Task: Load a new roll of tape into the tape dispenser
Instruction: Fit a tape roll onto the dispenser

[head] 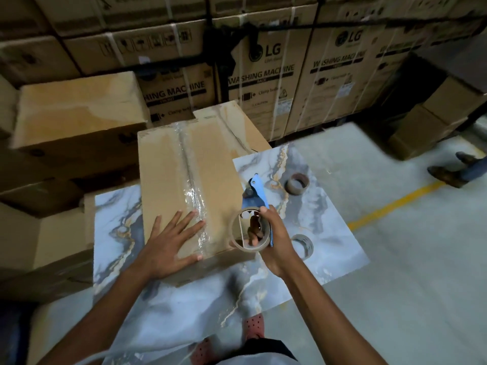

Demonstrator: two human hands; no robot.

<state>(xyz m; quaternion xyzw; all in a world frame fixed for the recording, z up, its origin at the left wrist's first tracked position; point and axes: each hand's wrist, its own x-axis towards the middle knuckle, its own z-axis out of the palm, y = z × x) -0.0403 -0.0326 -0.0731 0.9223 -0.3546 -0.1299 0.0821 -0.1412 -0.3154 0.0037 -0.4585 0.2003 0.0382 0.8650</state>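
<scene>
My right hand (274,241) grips a blue tape dispenser (255,192) that carries a thin, nearly used-up ring of tape (237,245); my fingers show through the ring's hollow middle. My left hand (171,242) lies flat, fingers spread, on top of a taped cardboard box (168,164) on the marbled table (324,214). A brown tape roll (297,183) lies flat on the table beyond the dispenser. Another tape roll (305,246) lies just right of my right wrist, partly hidden by it.
Stacked washing-machine cartons (263,83) form a wall behind the table. More cardboard boxes (76,111) stand at the left. Another person's shoes (448,175) are on the grey floor at the right, near a yellow floor line (395,204). My own feet (253,325) show beneath the table's near edge.
</scene>
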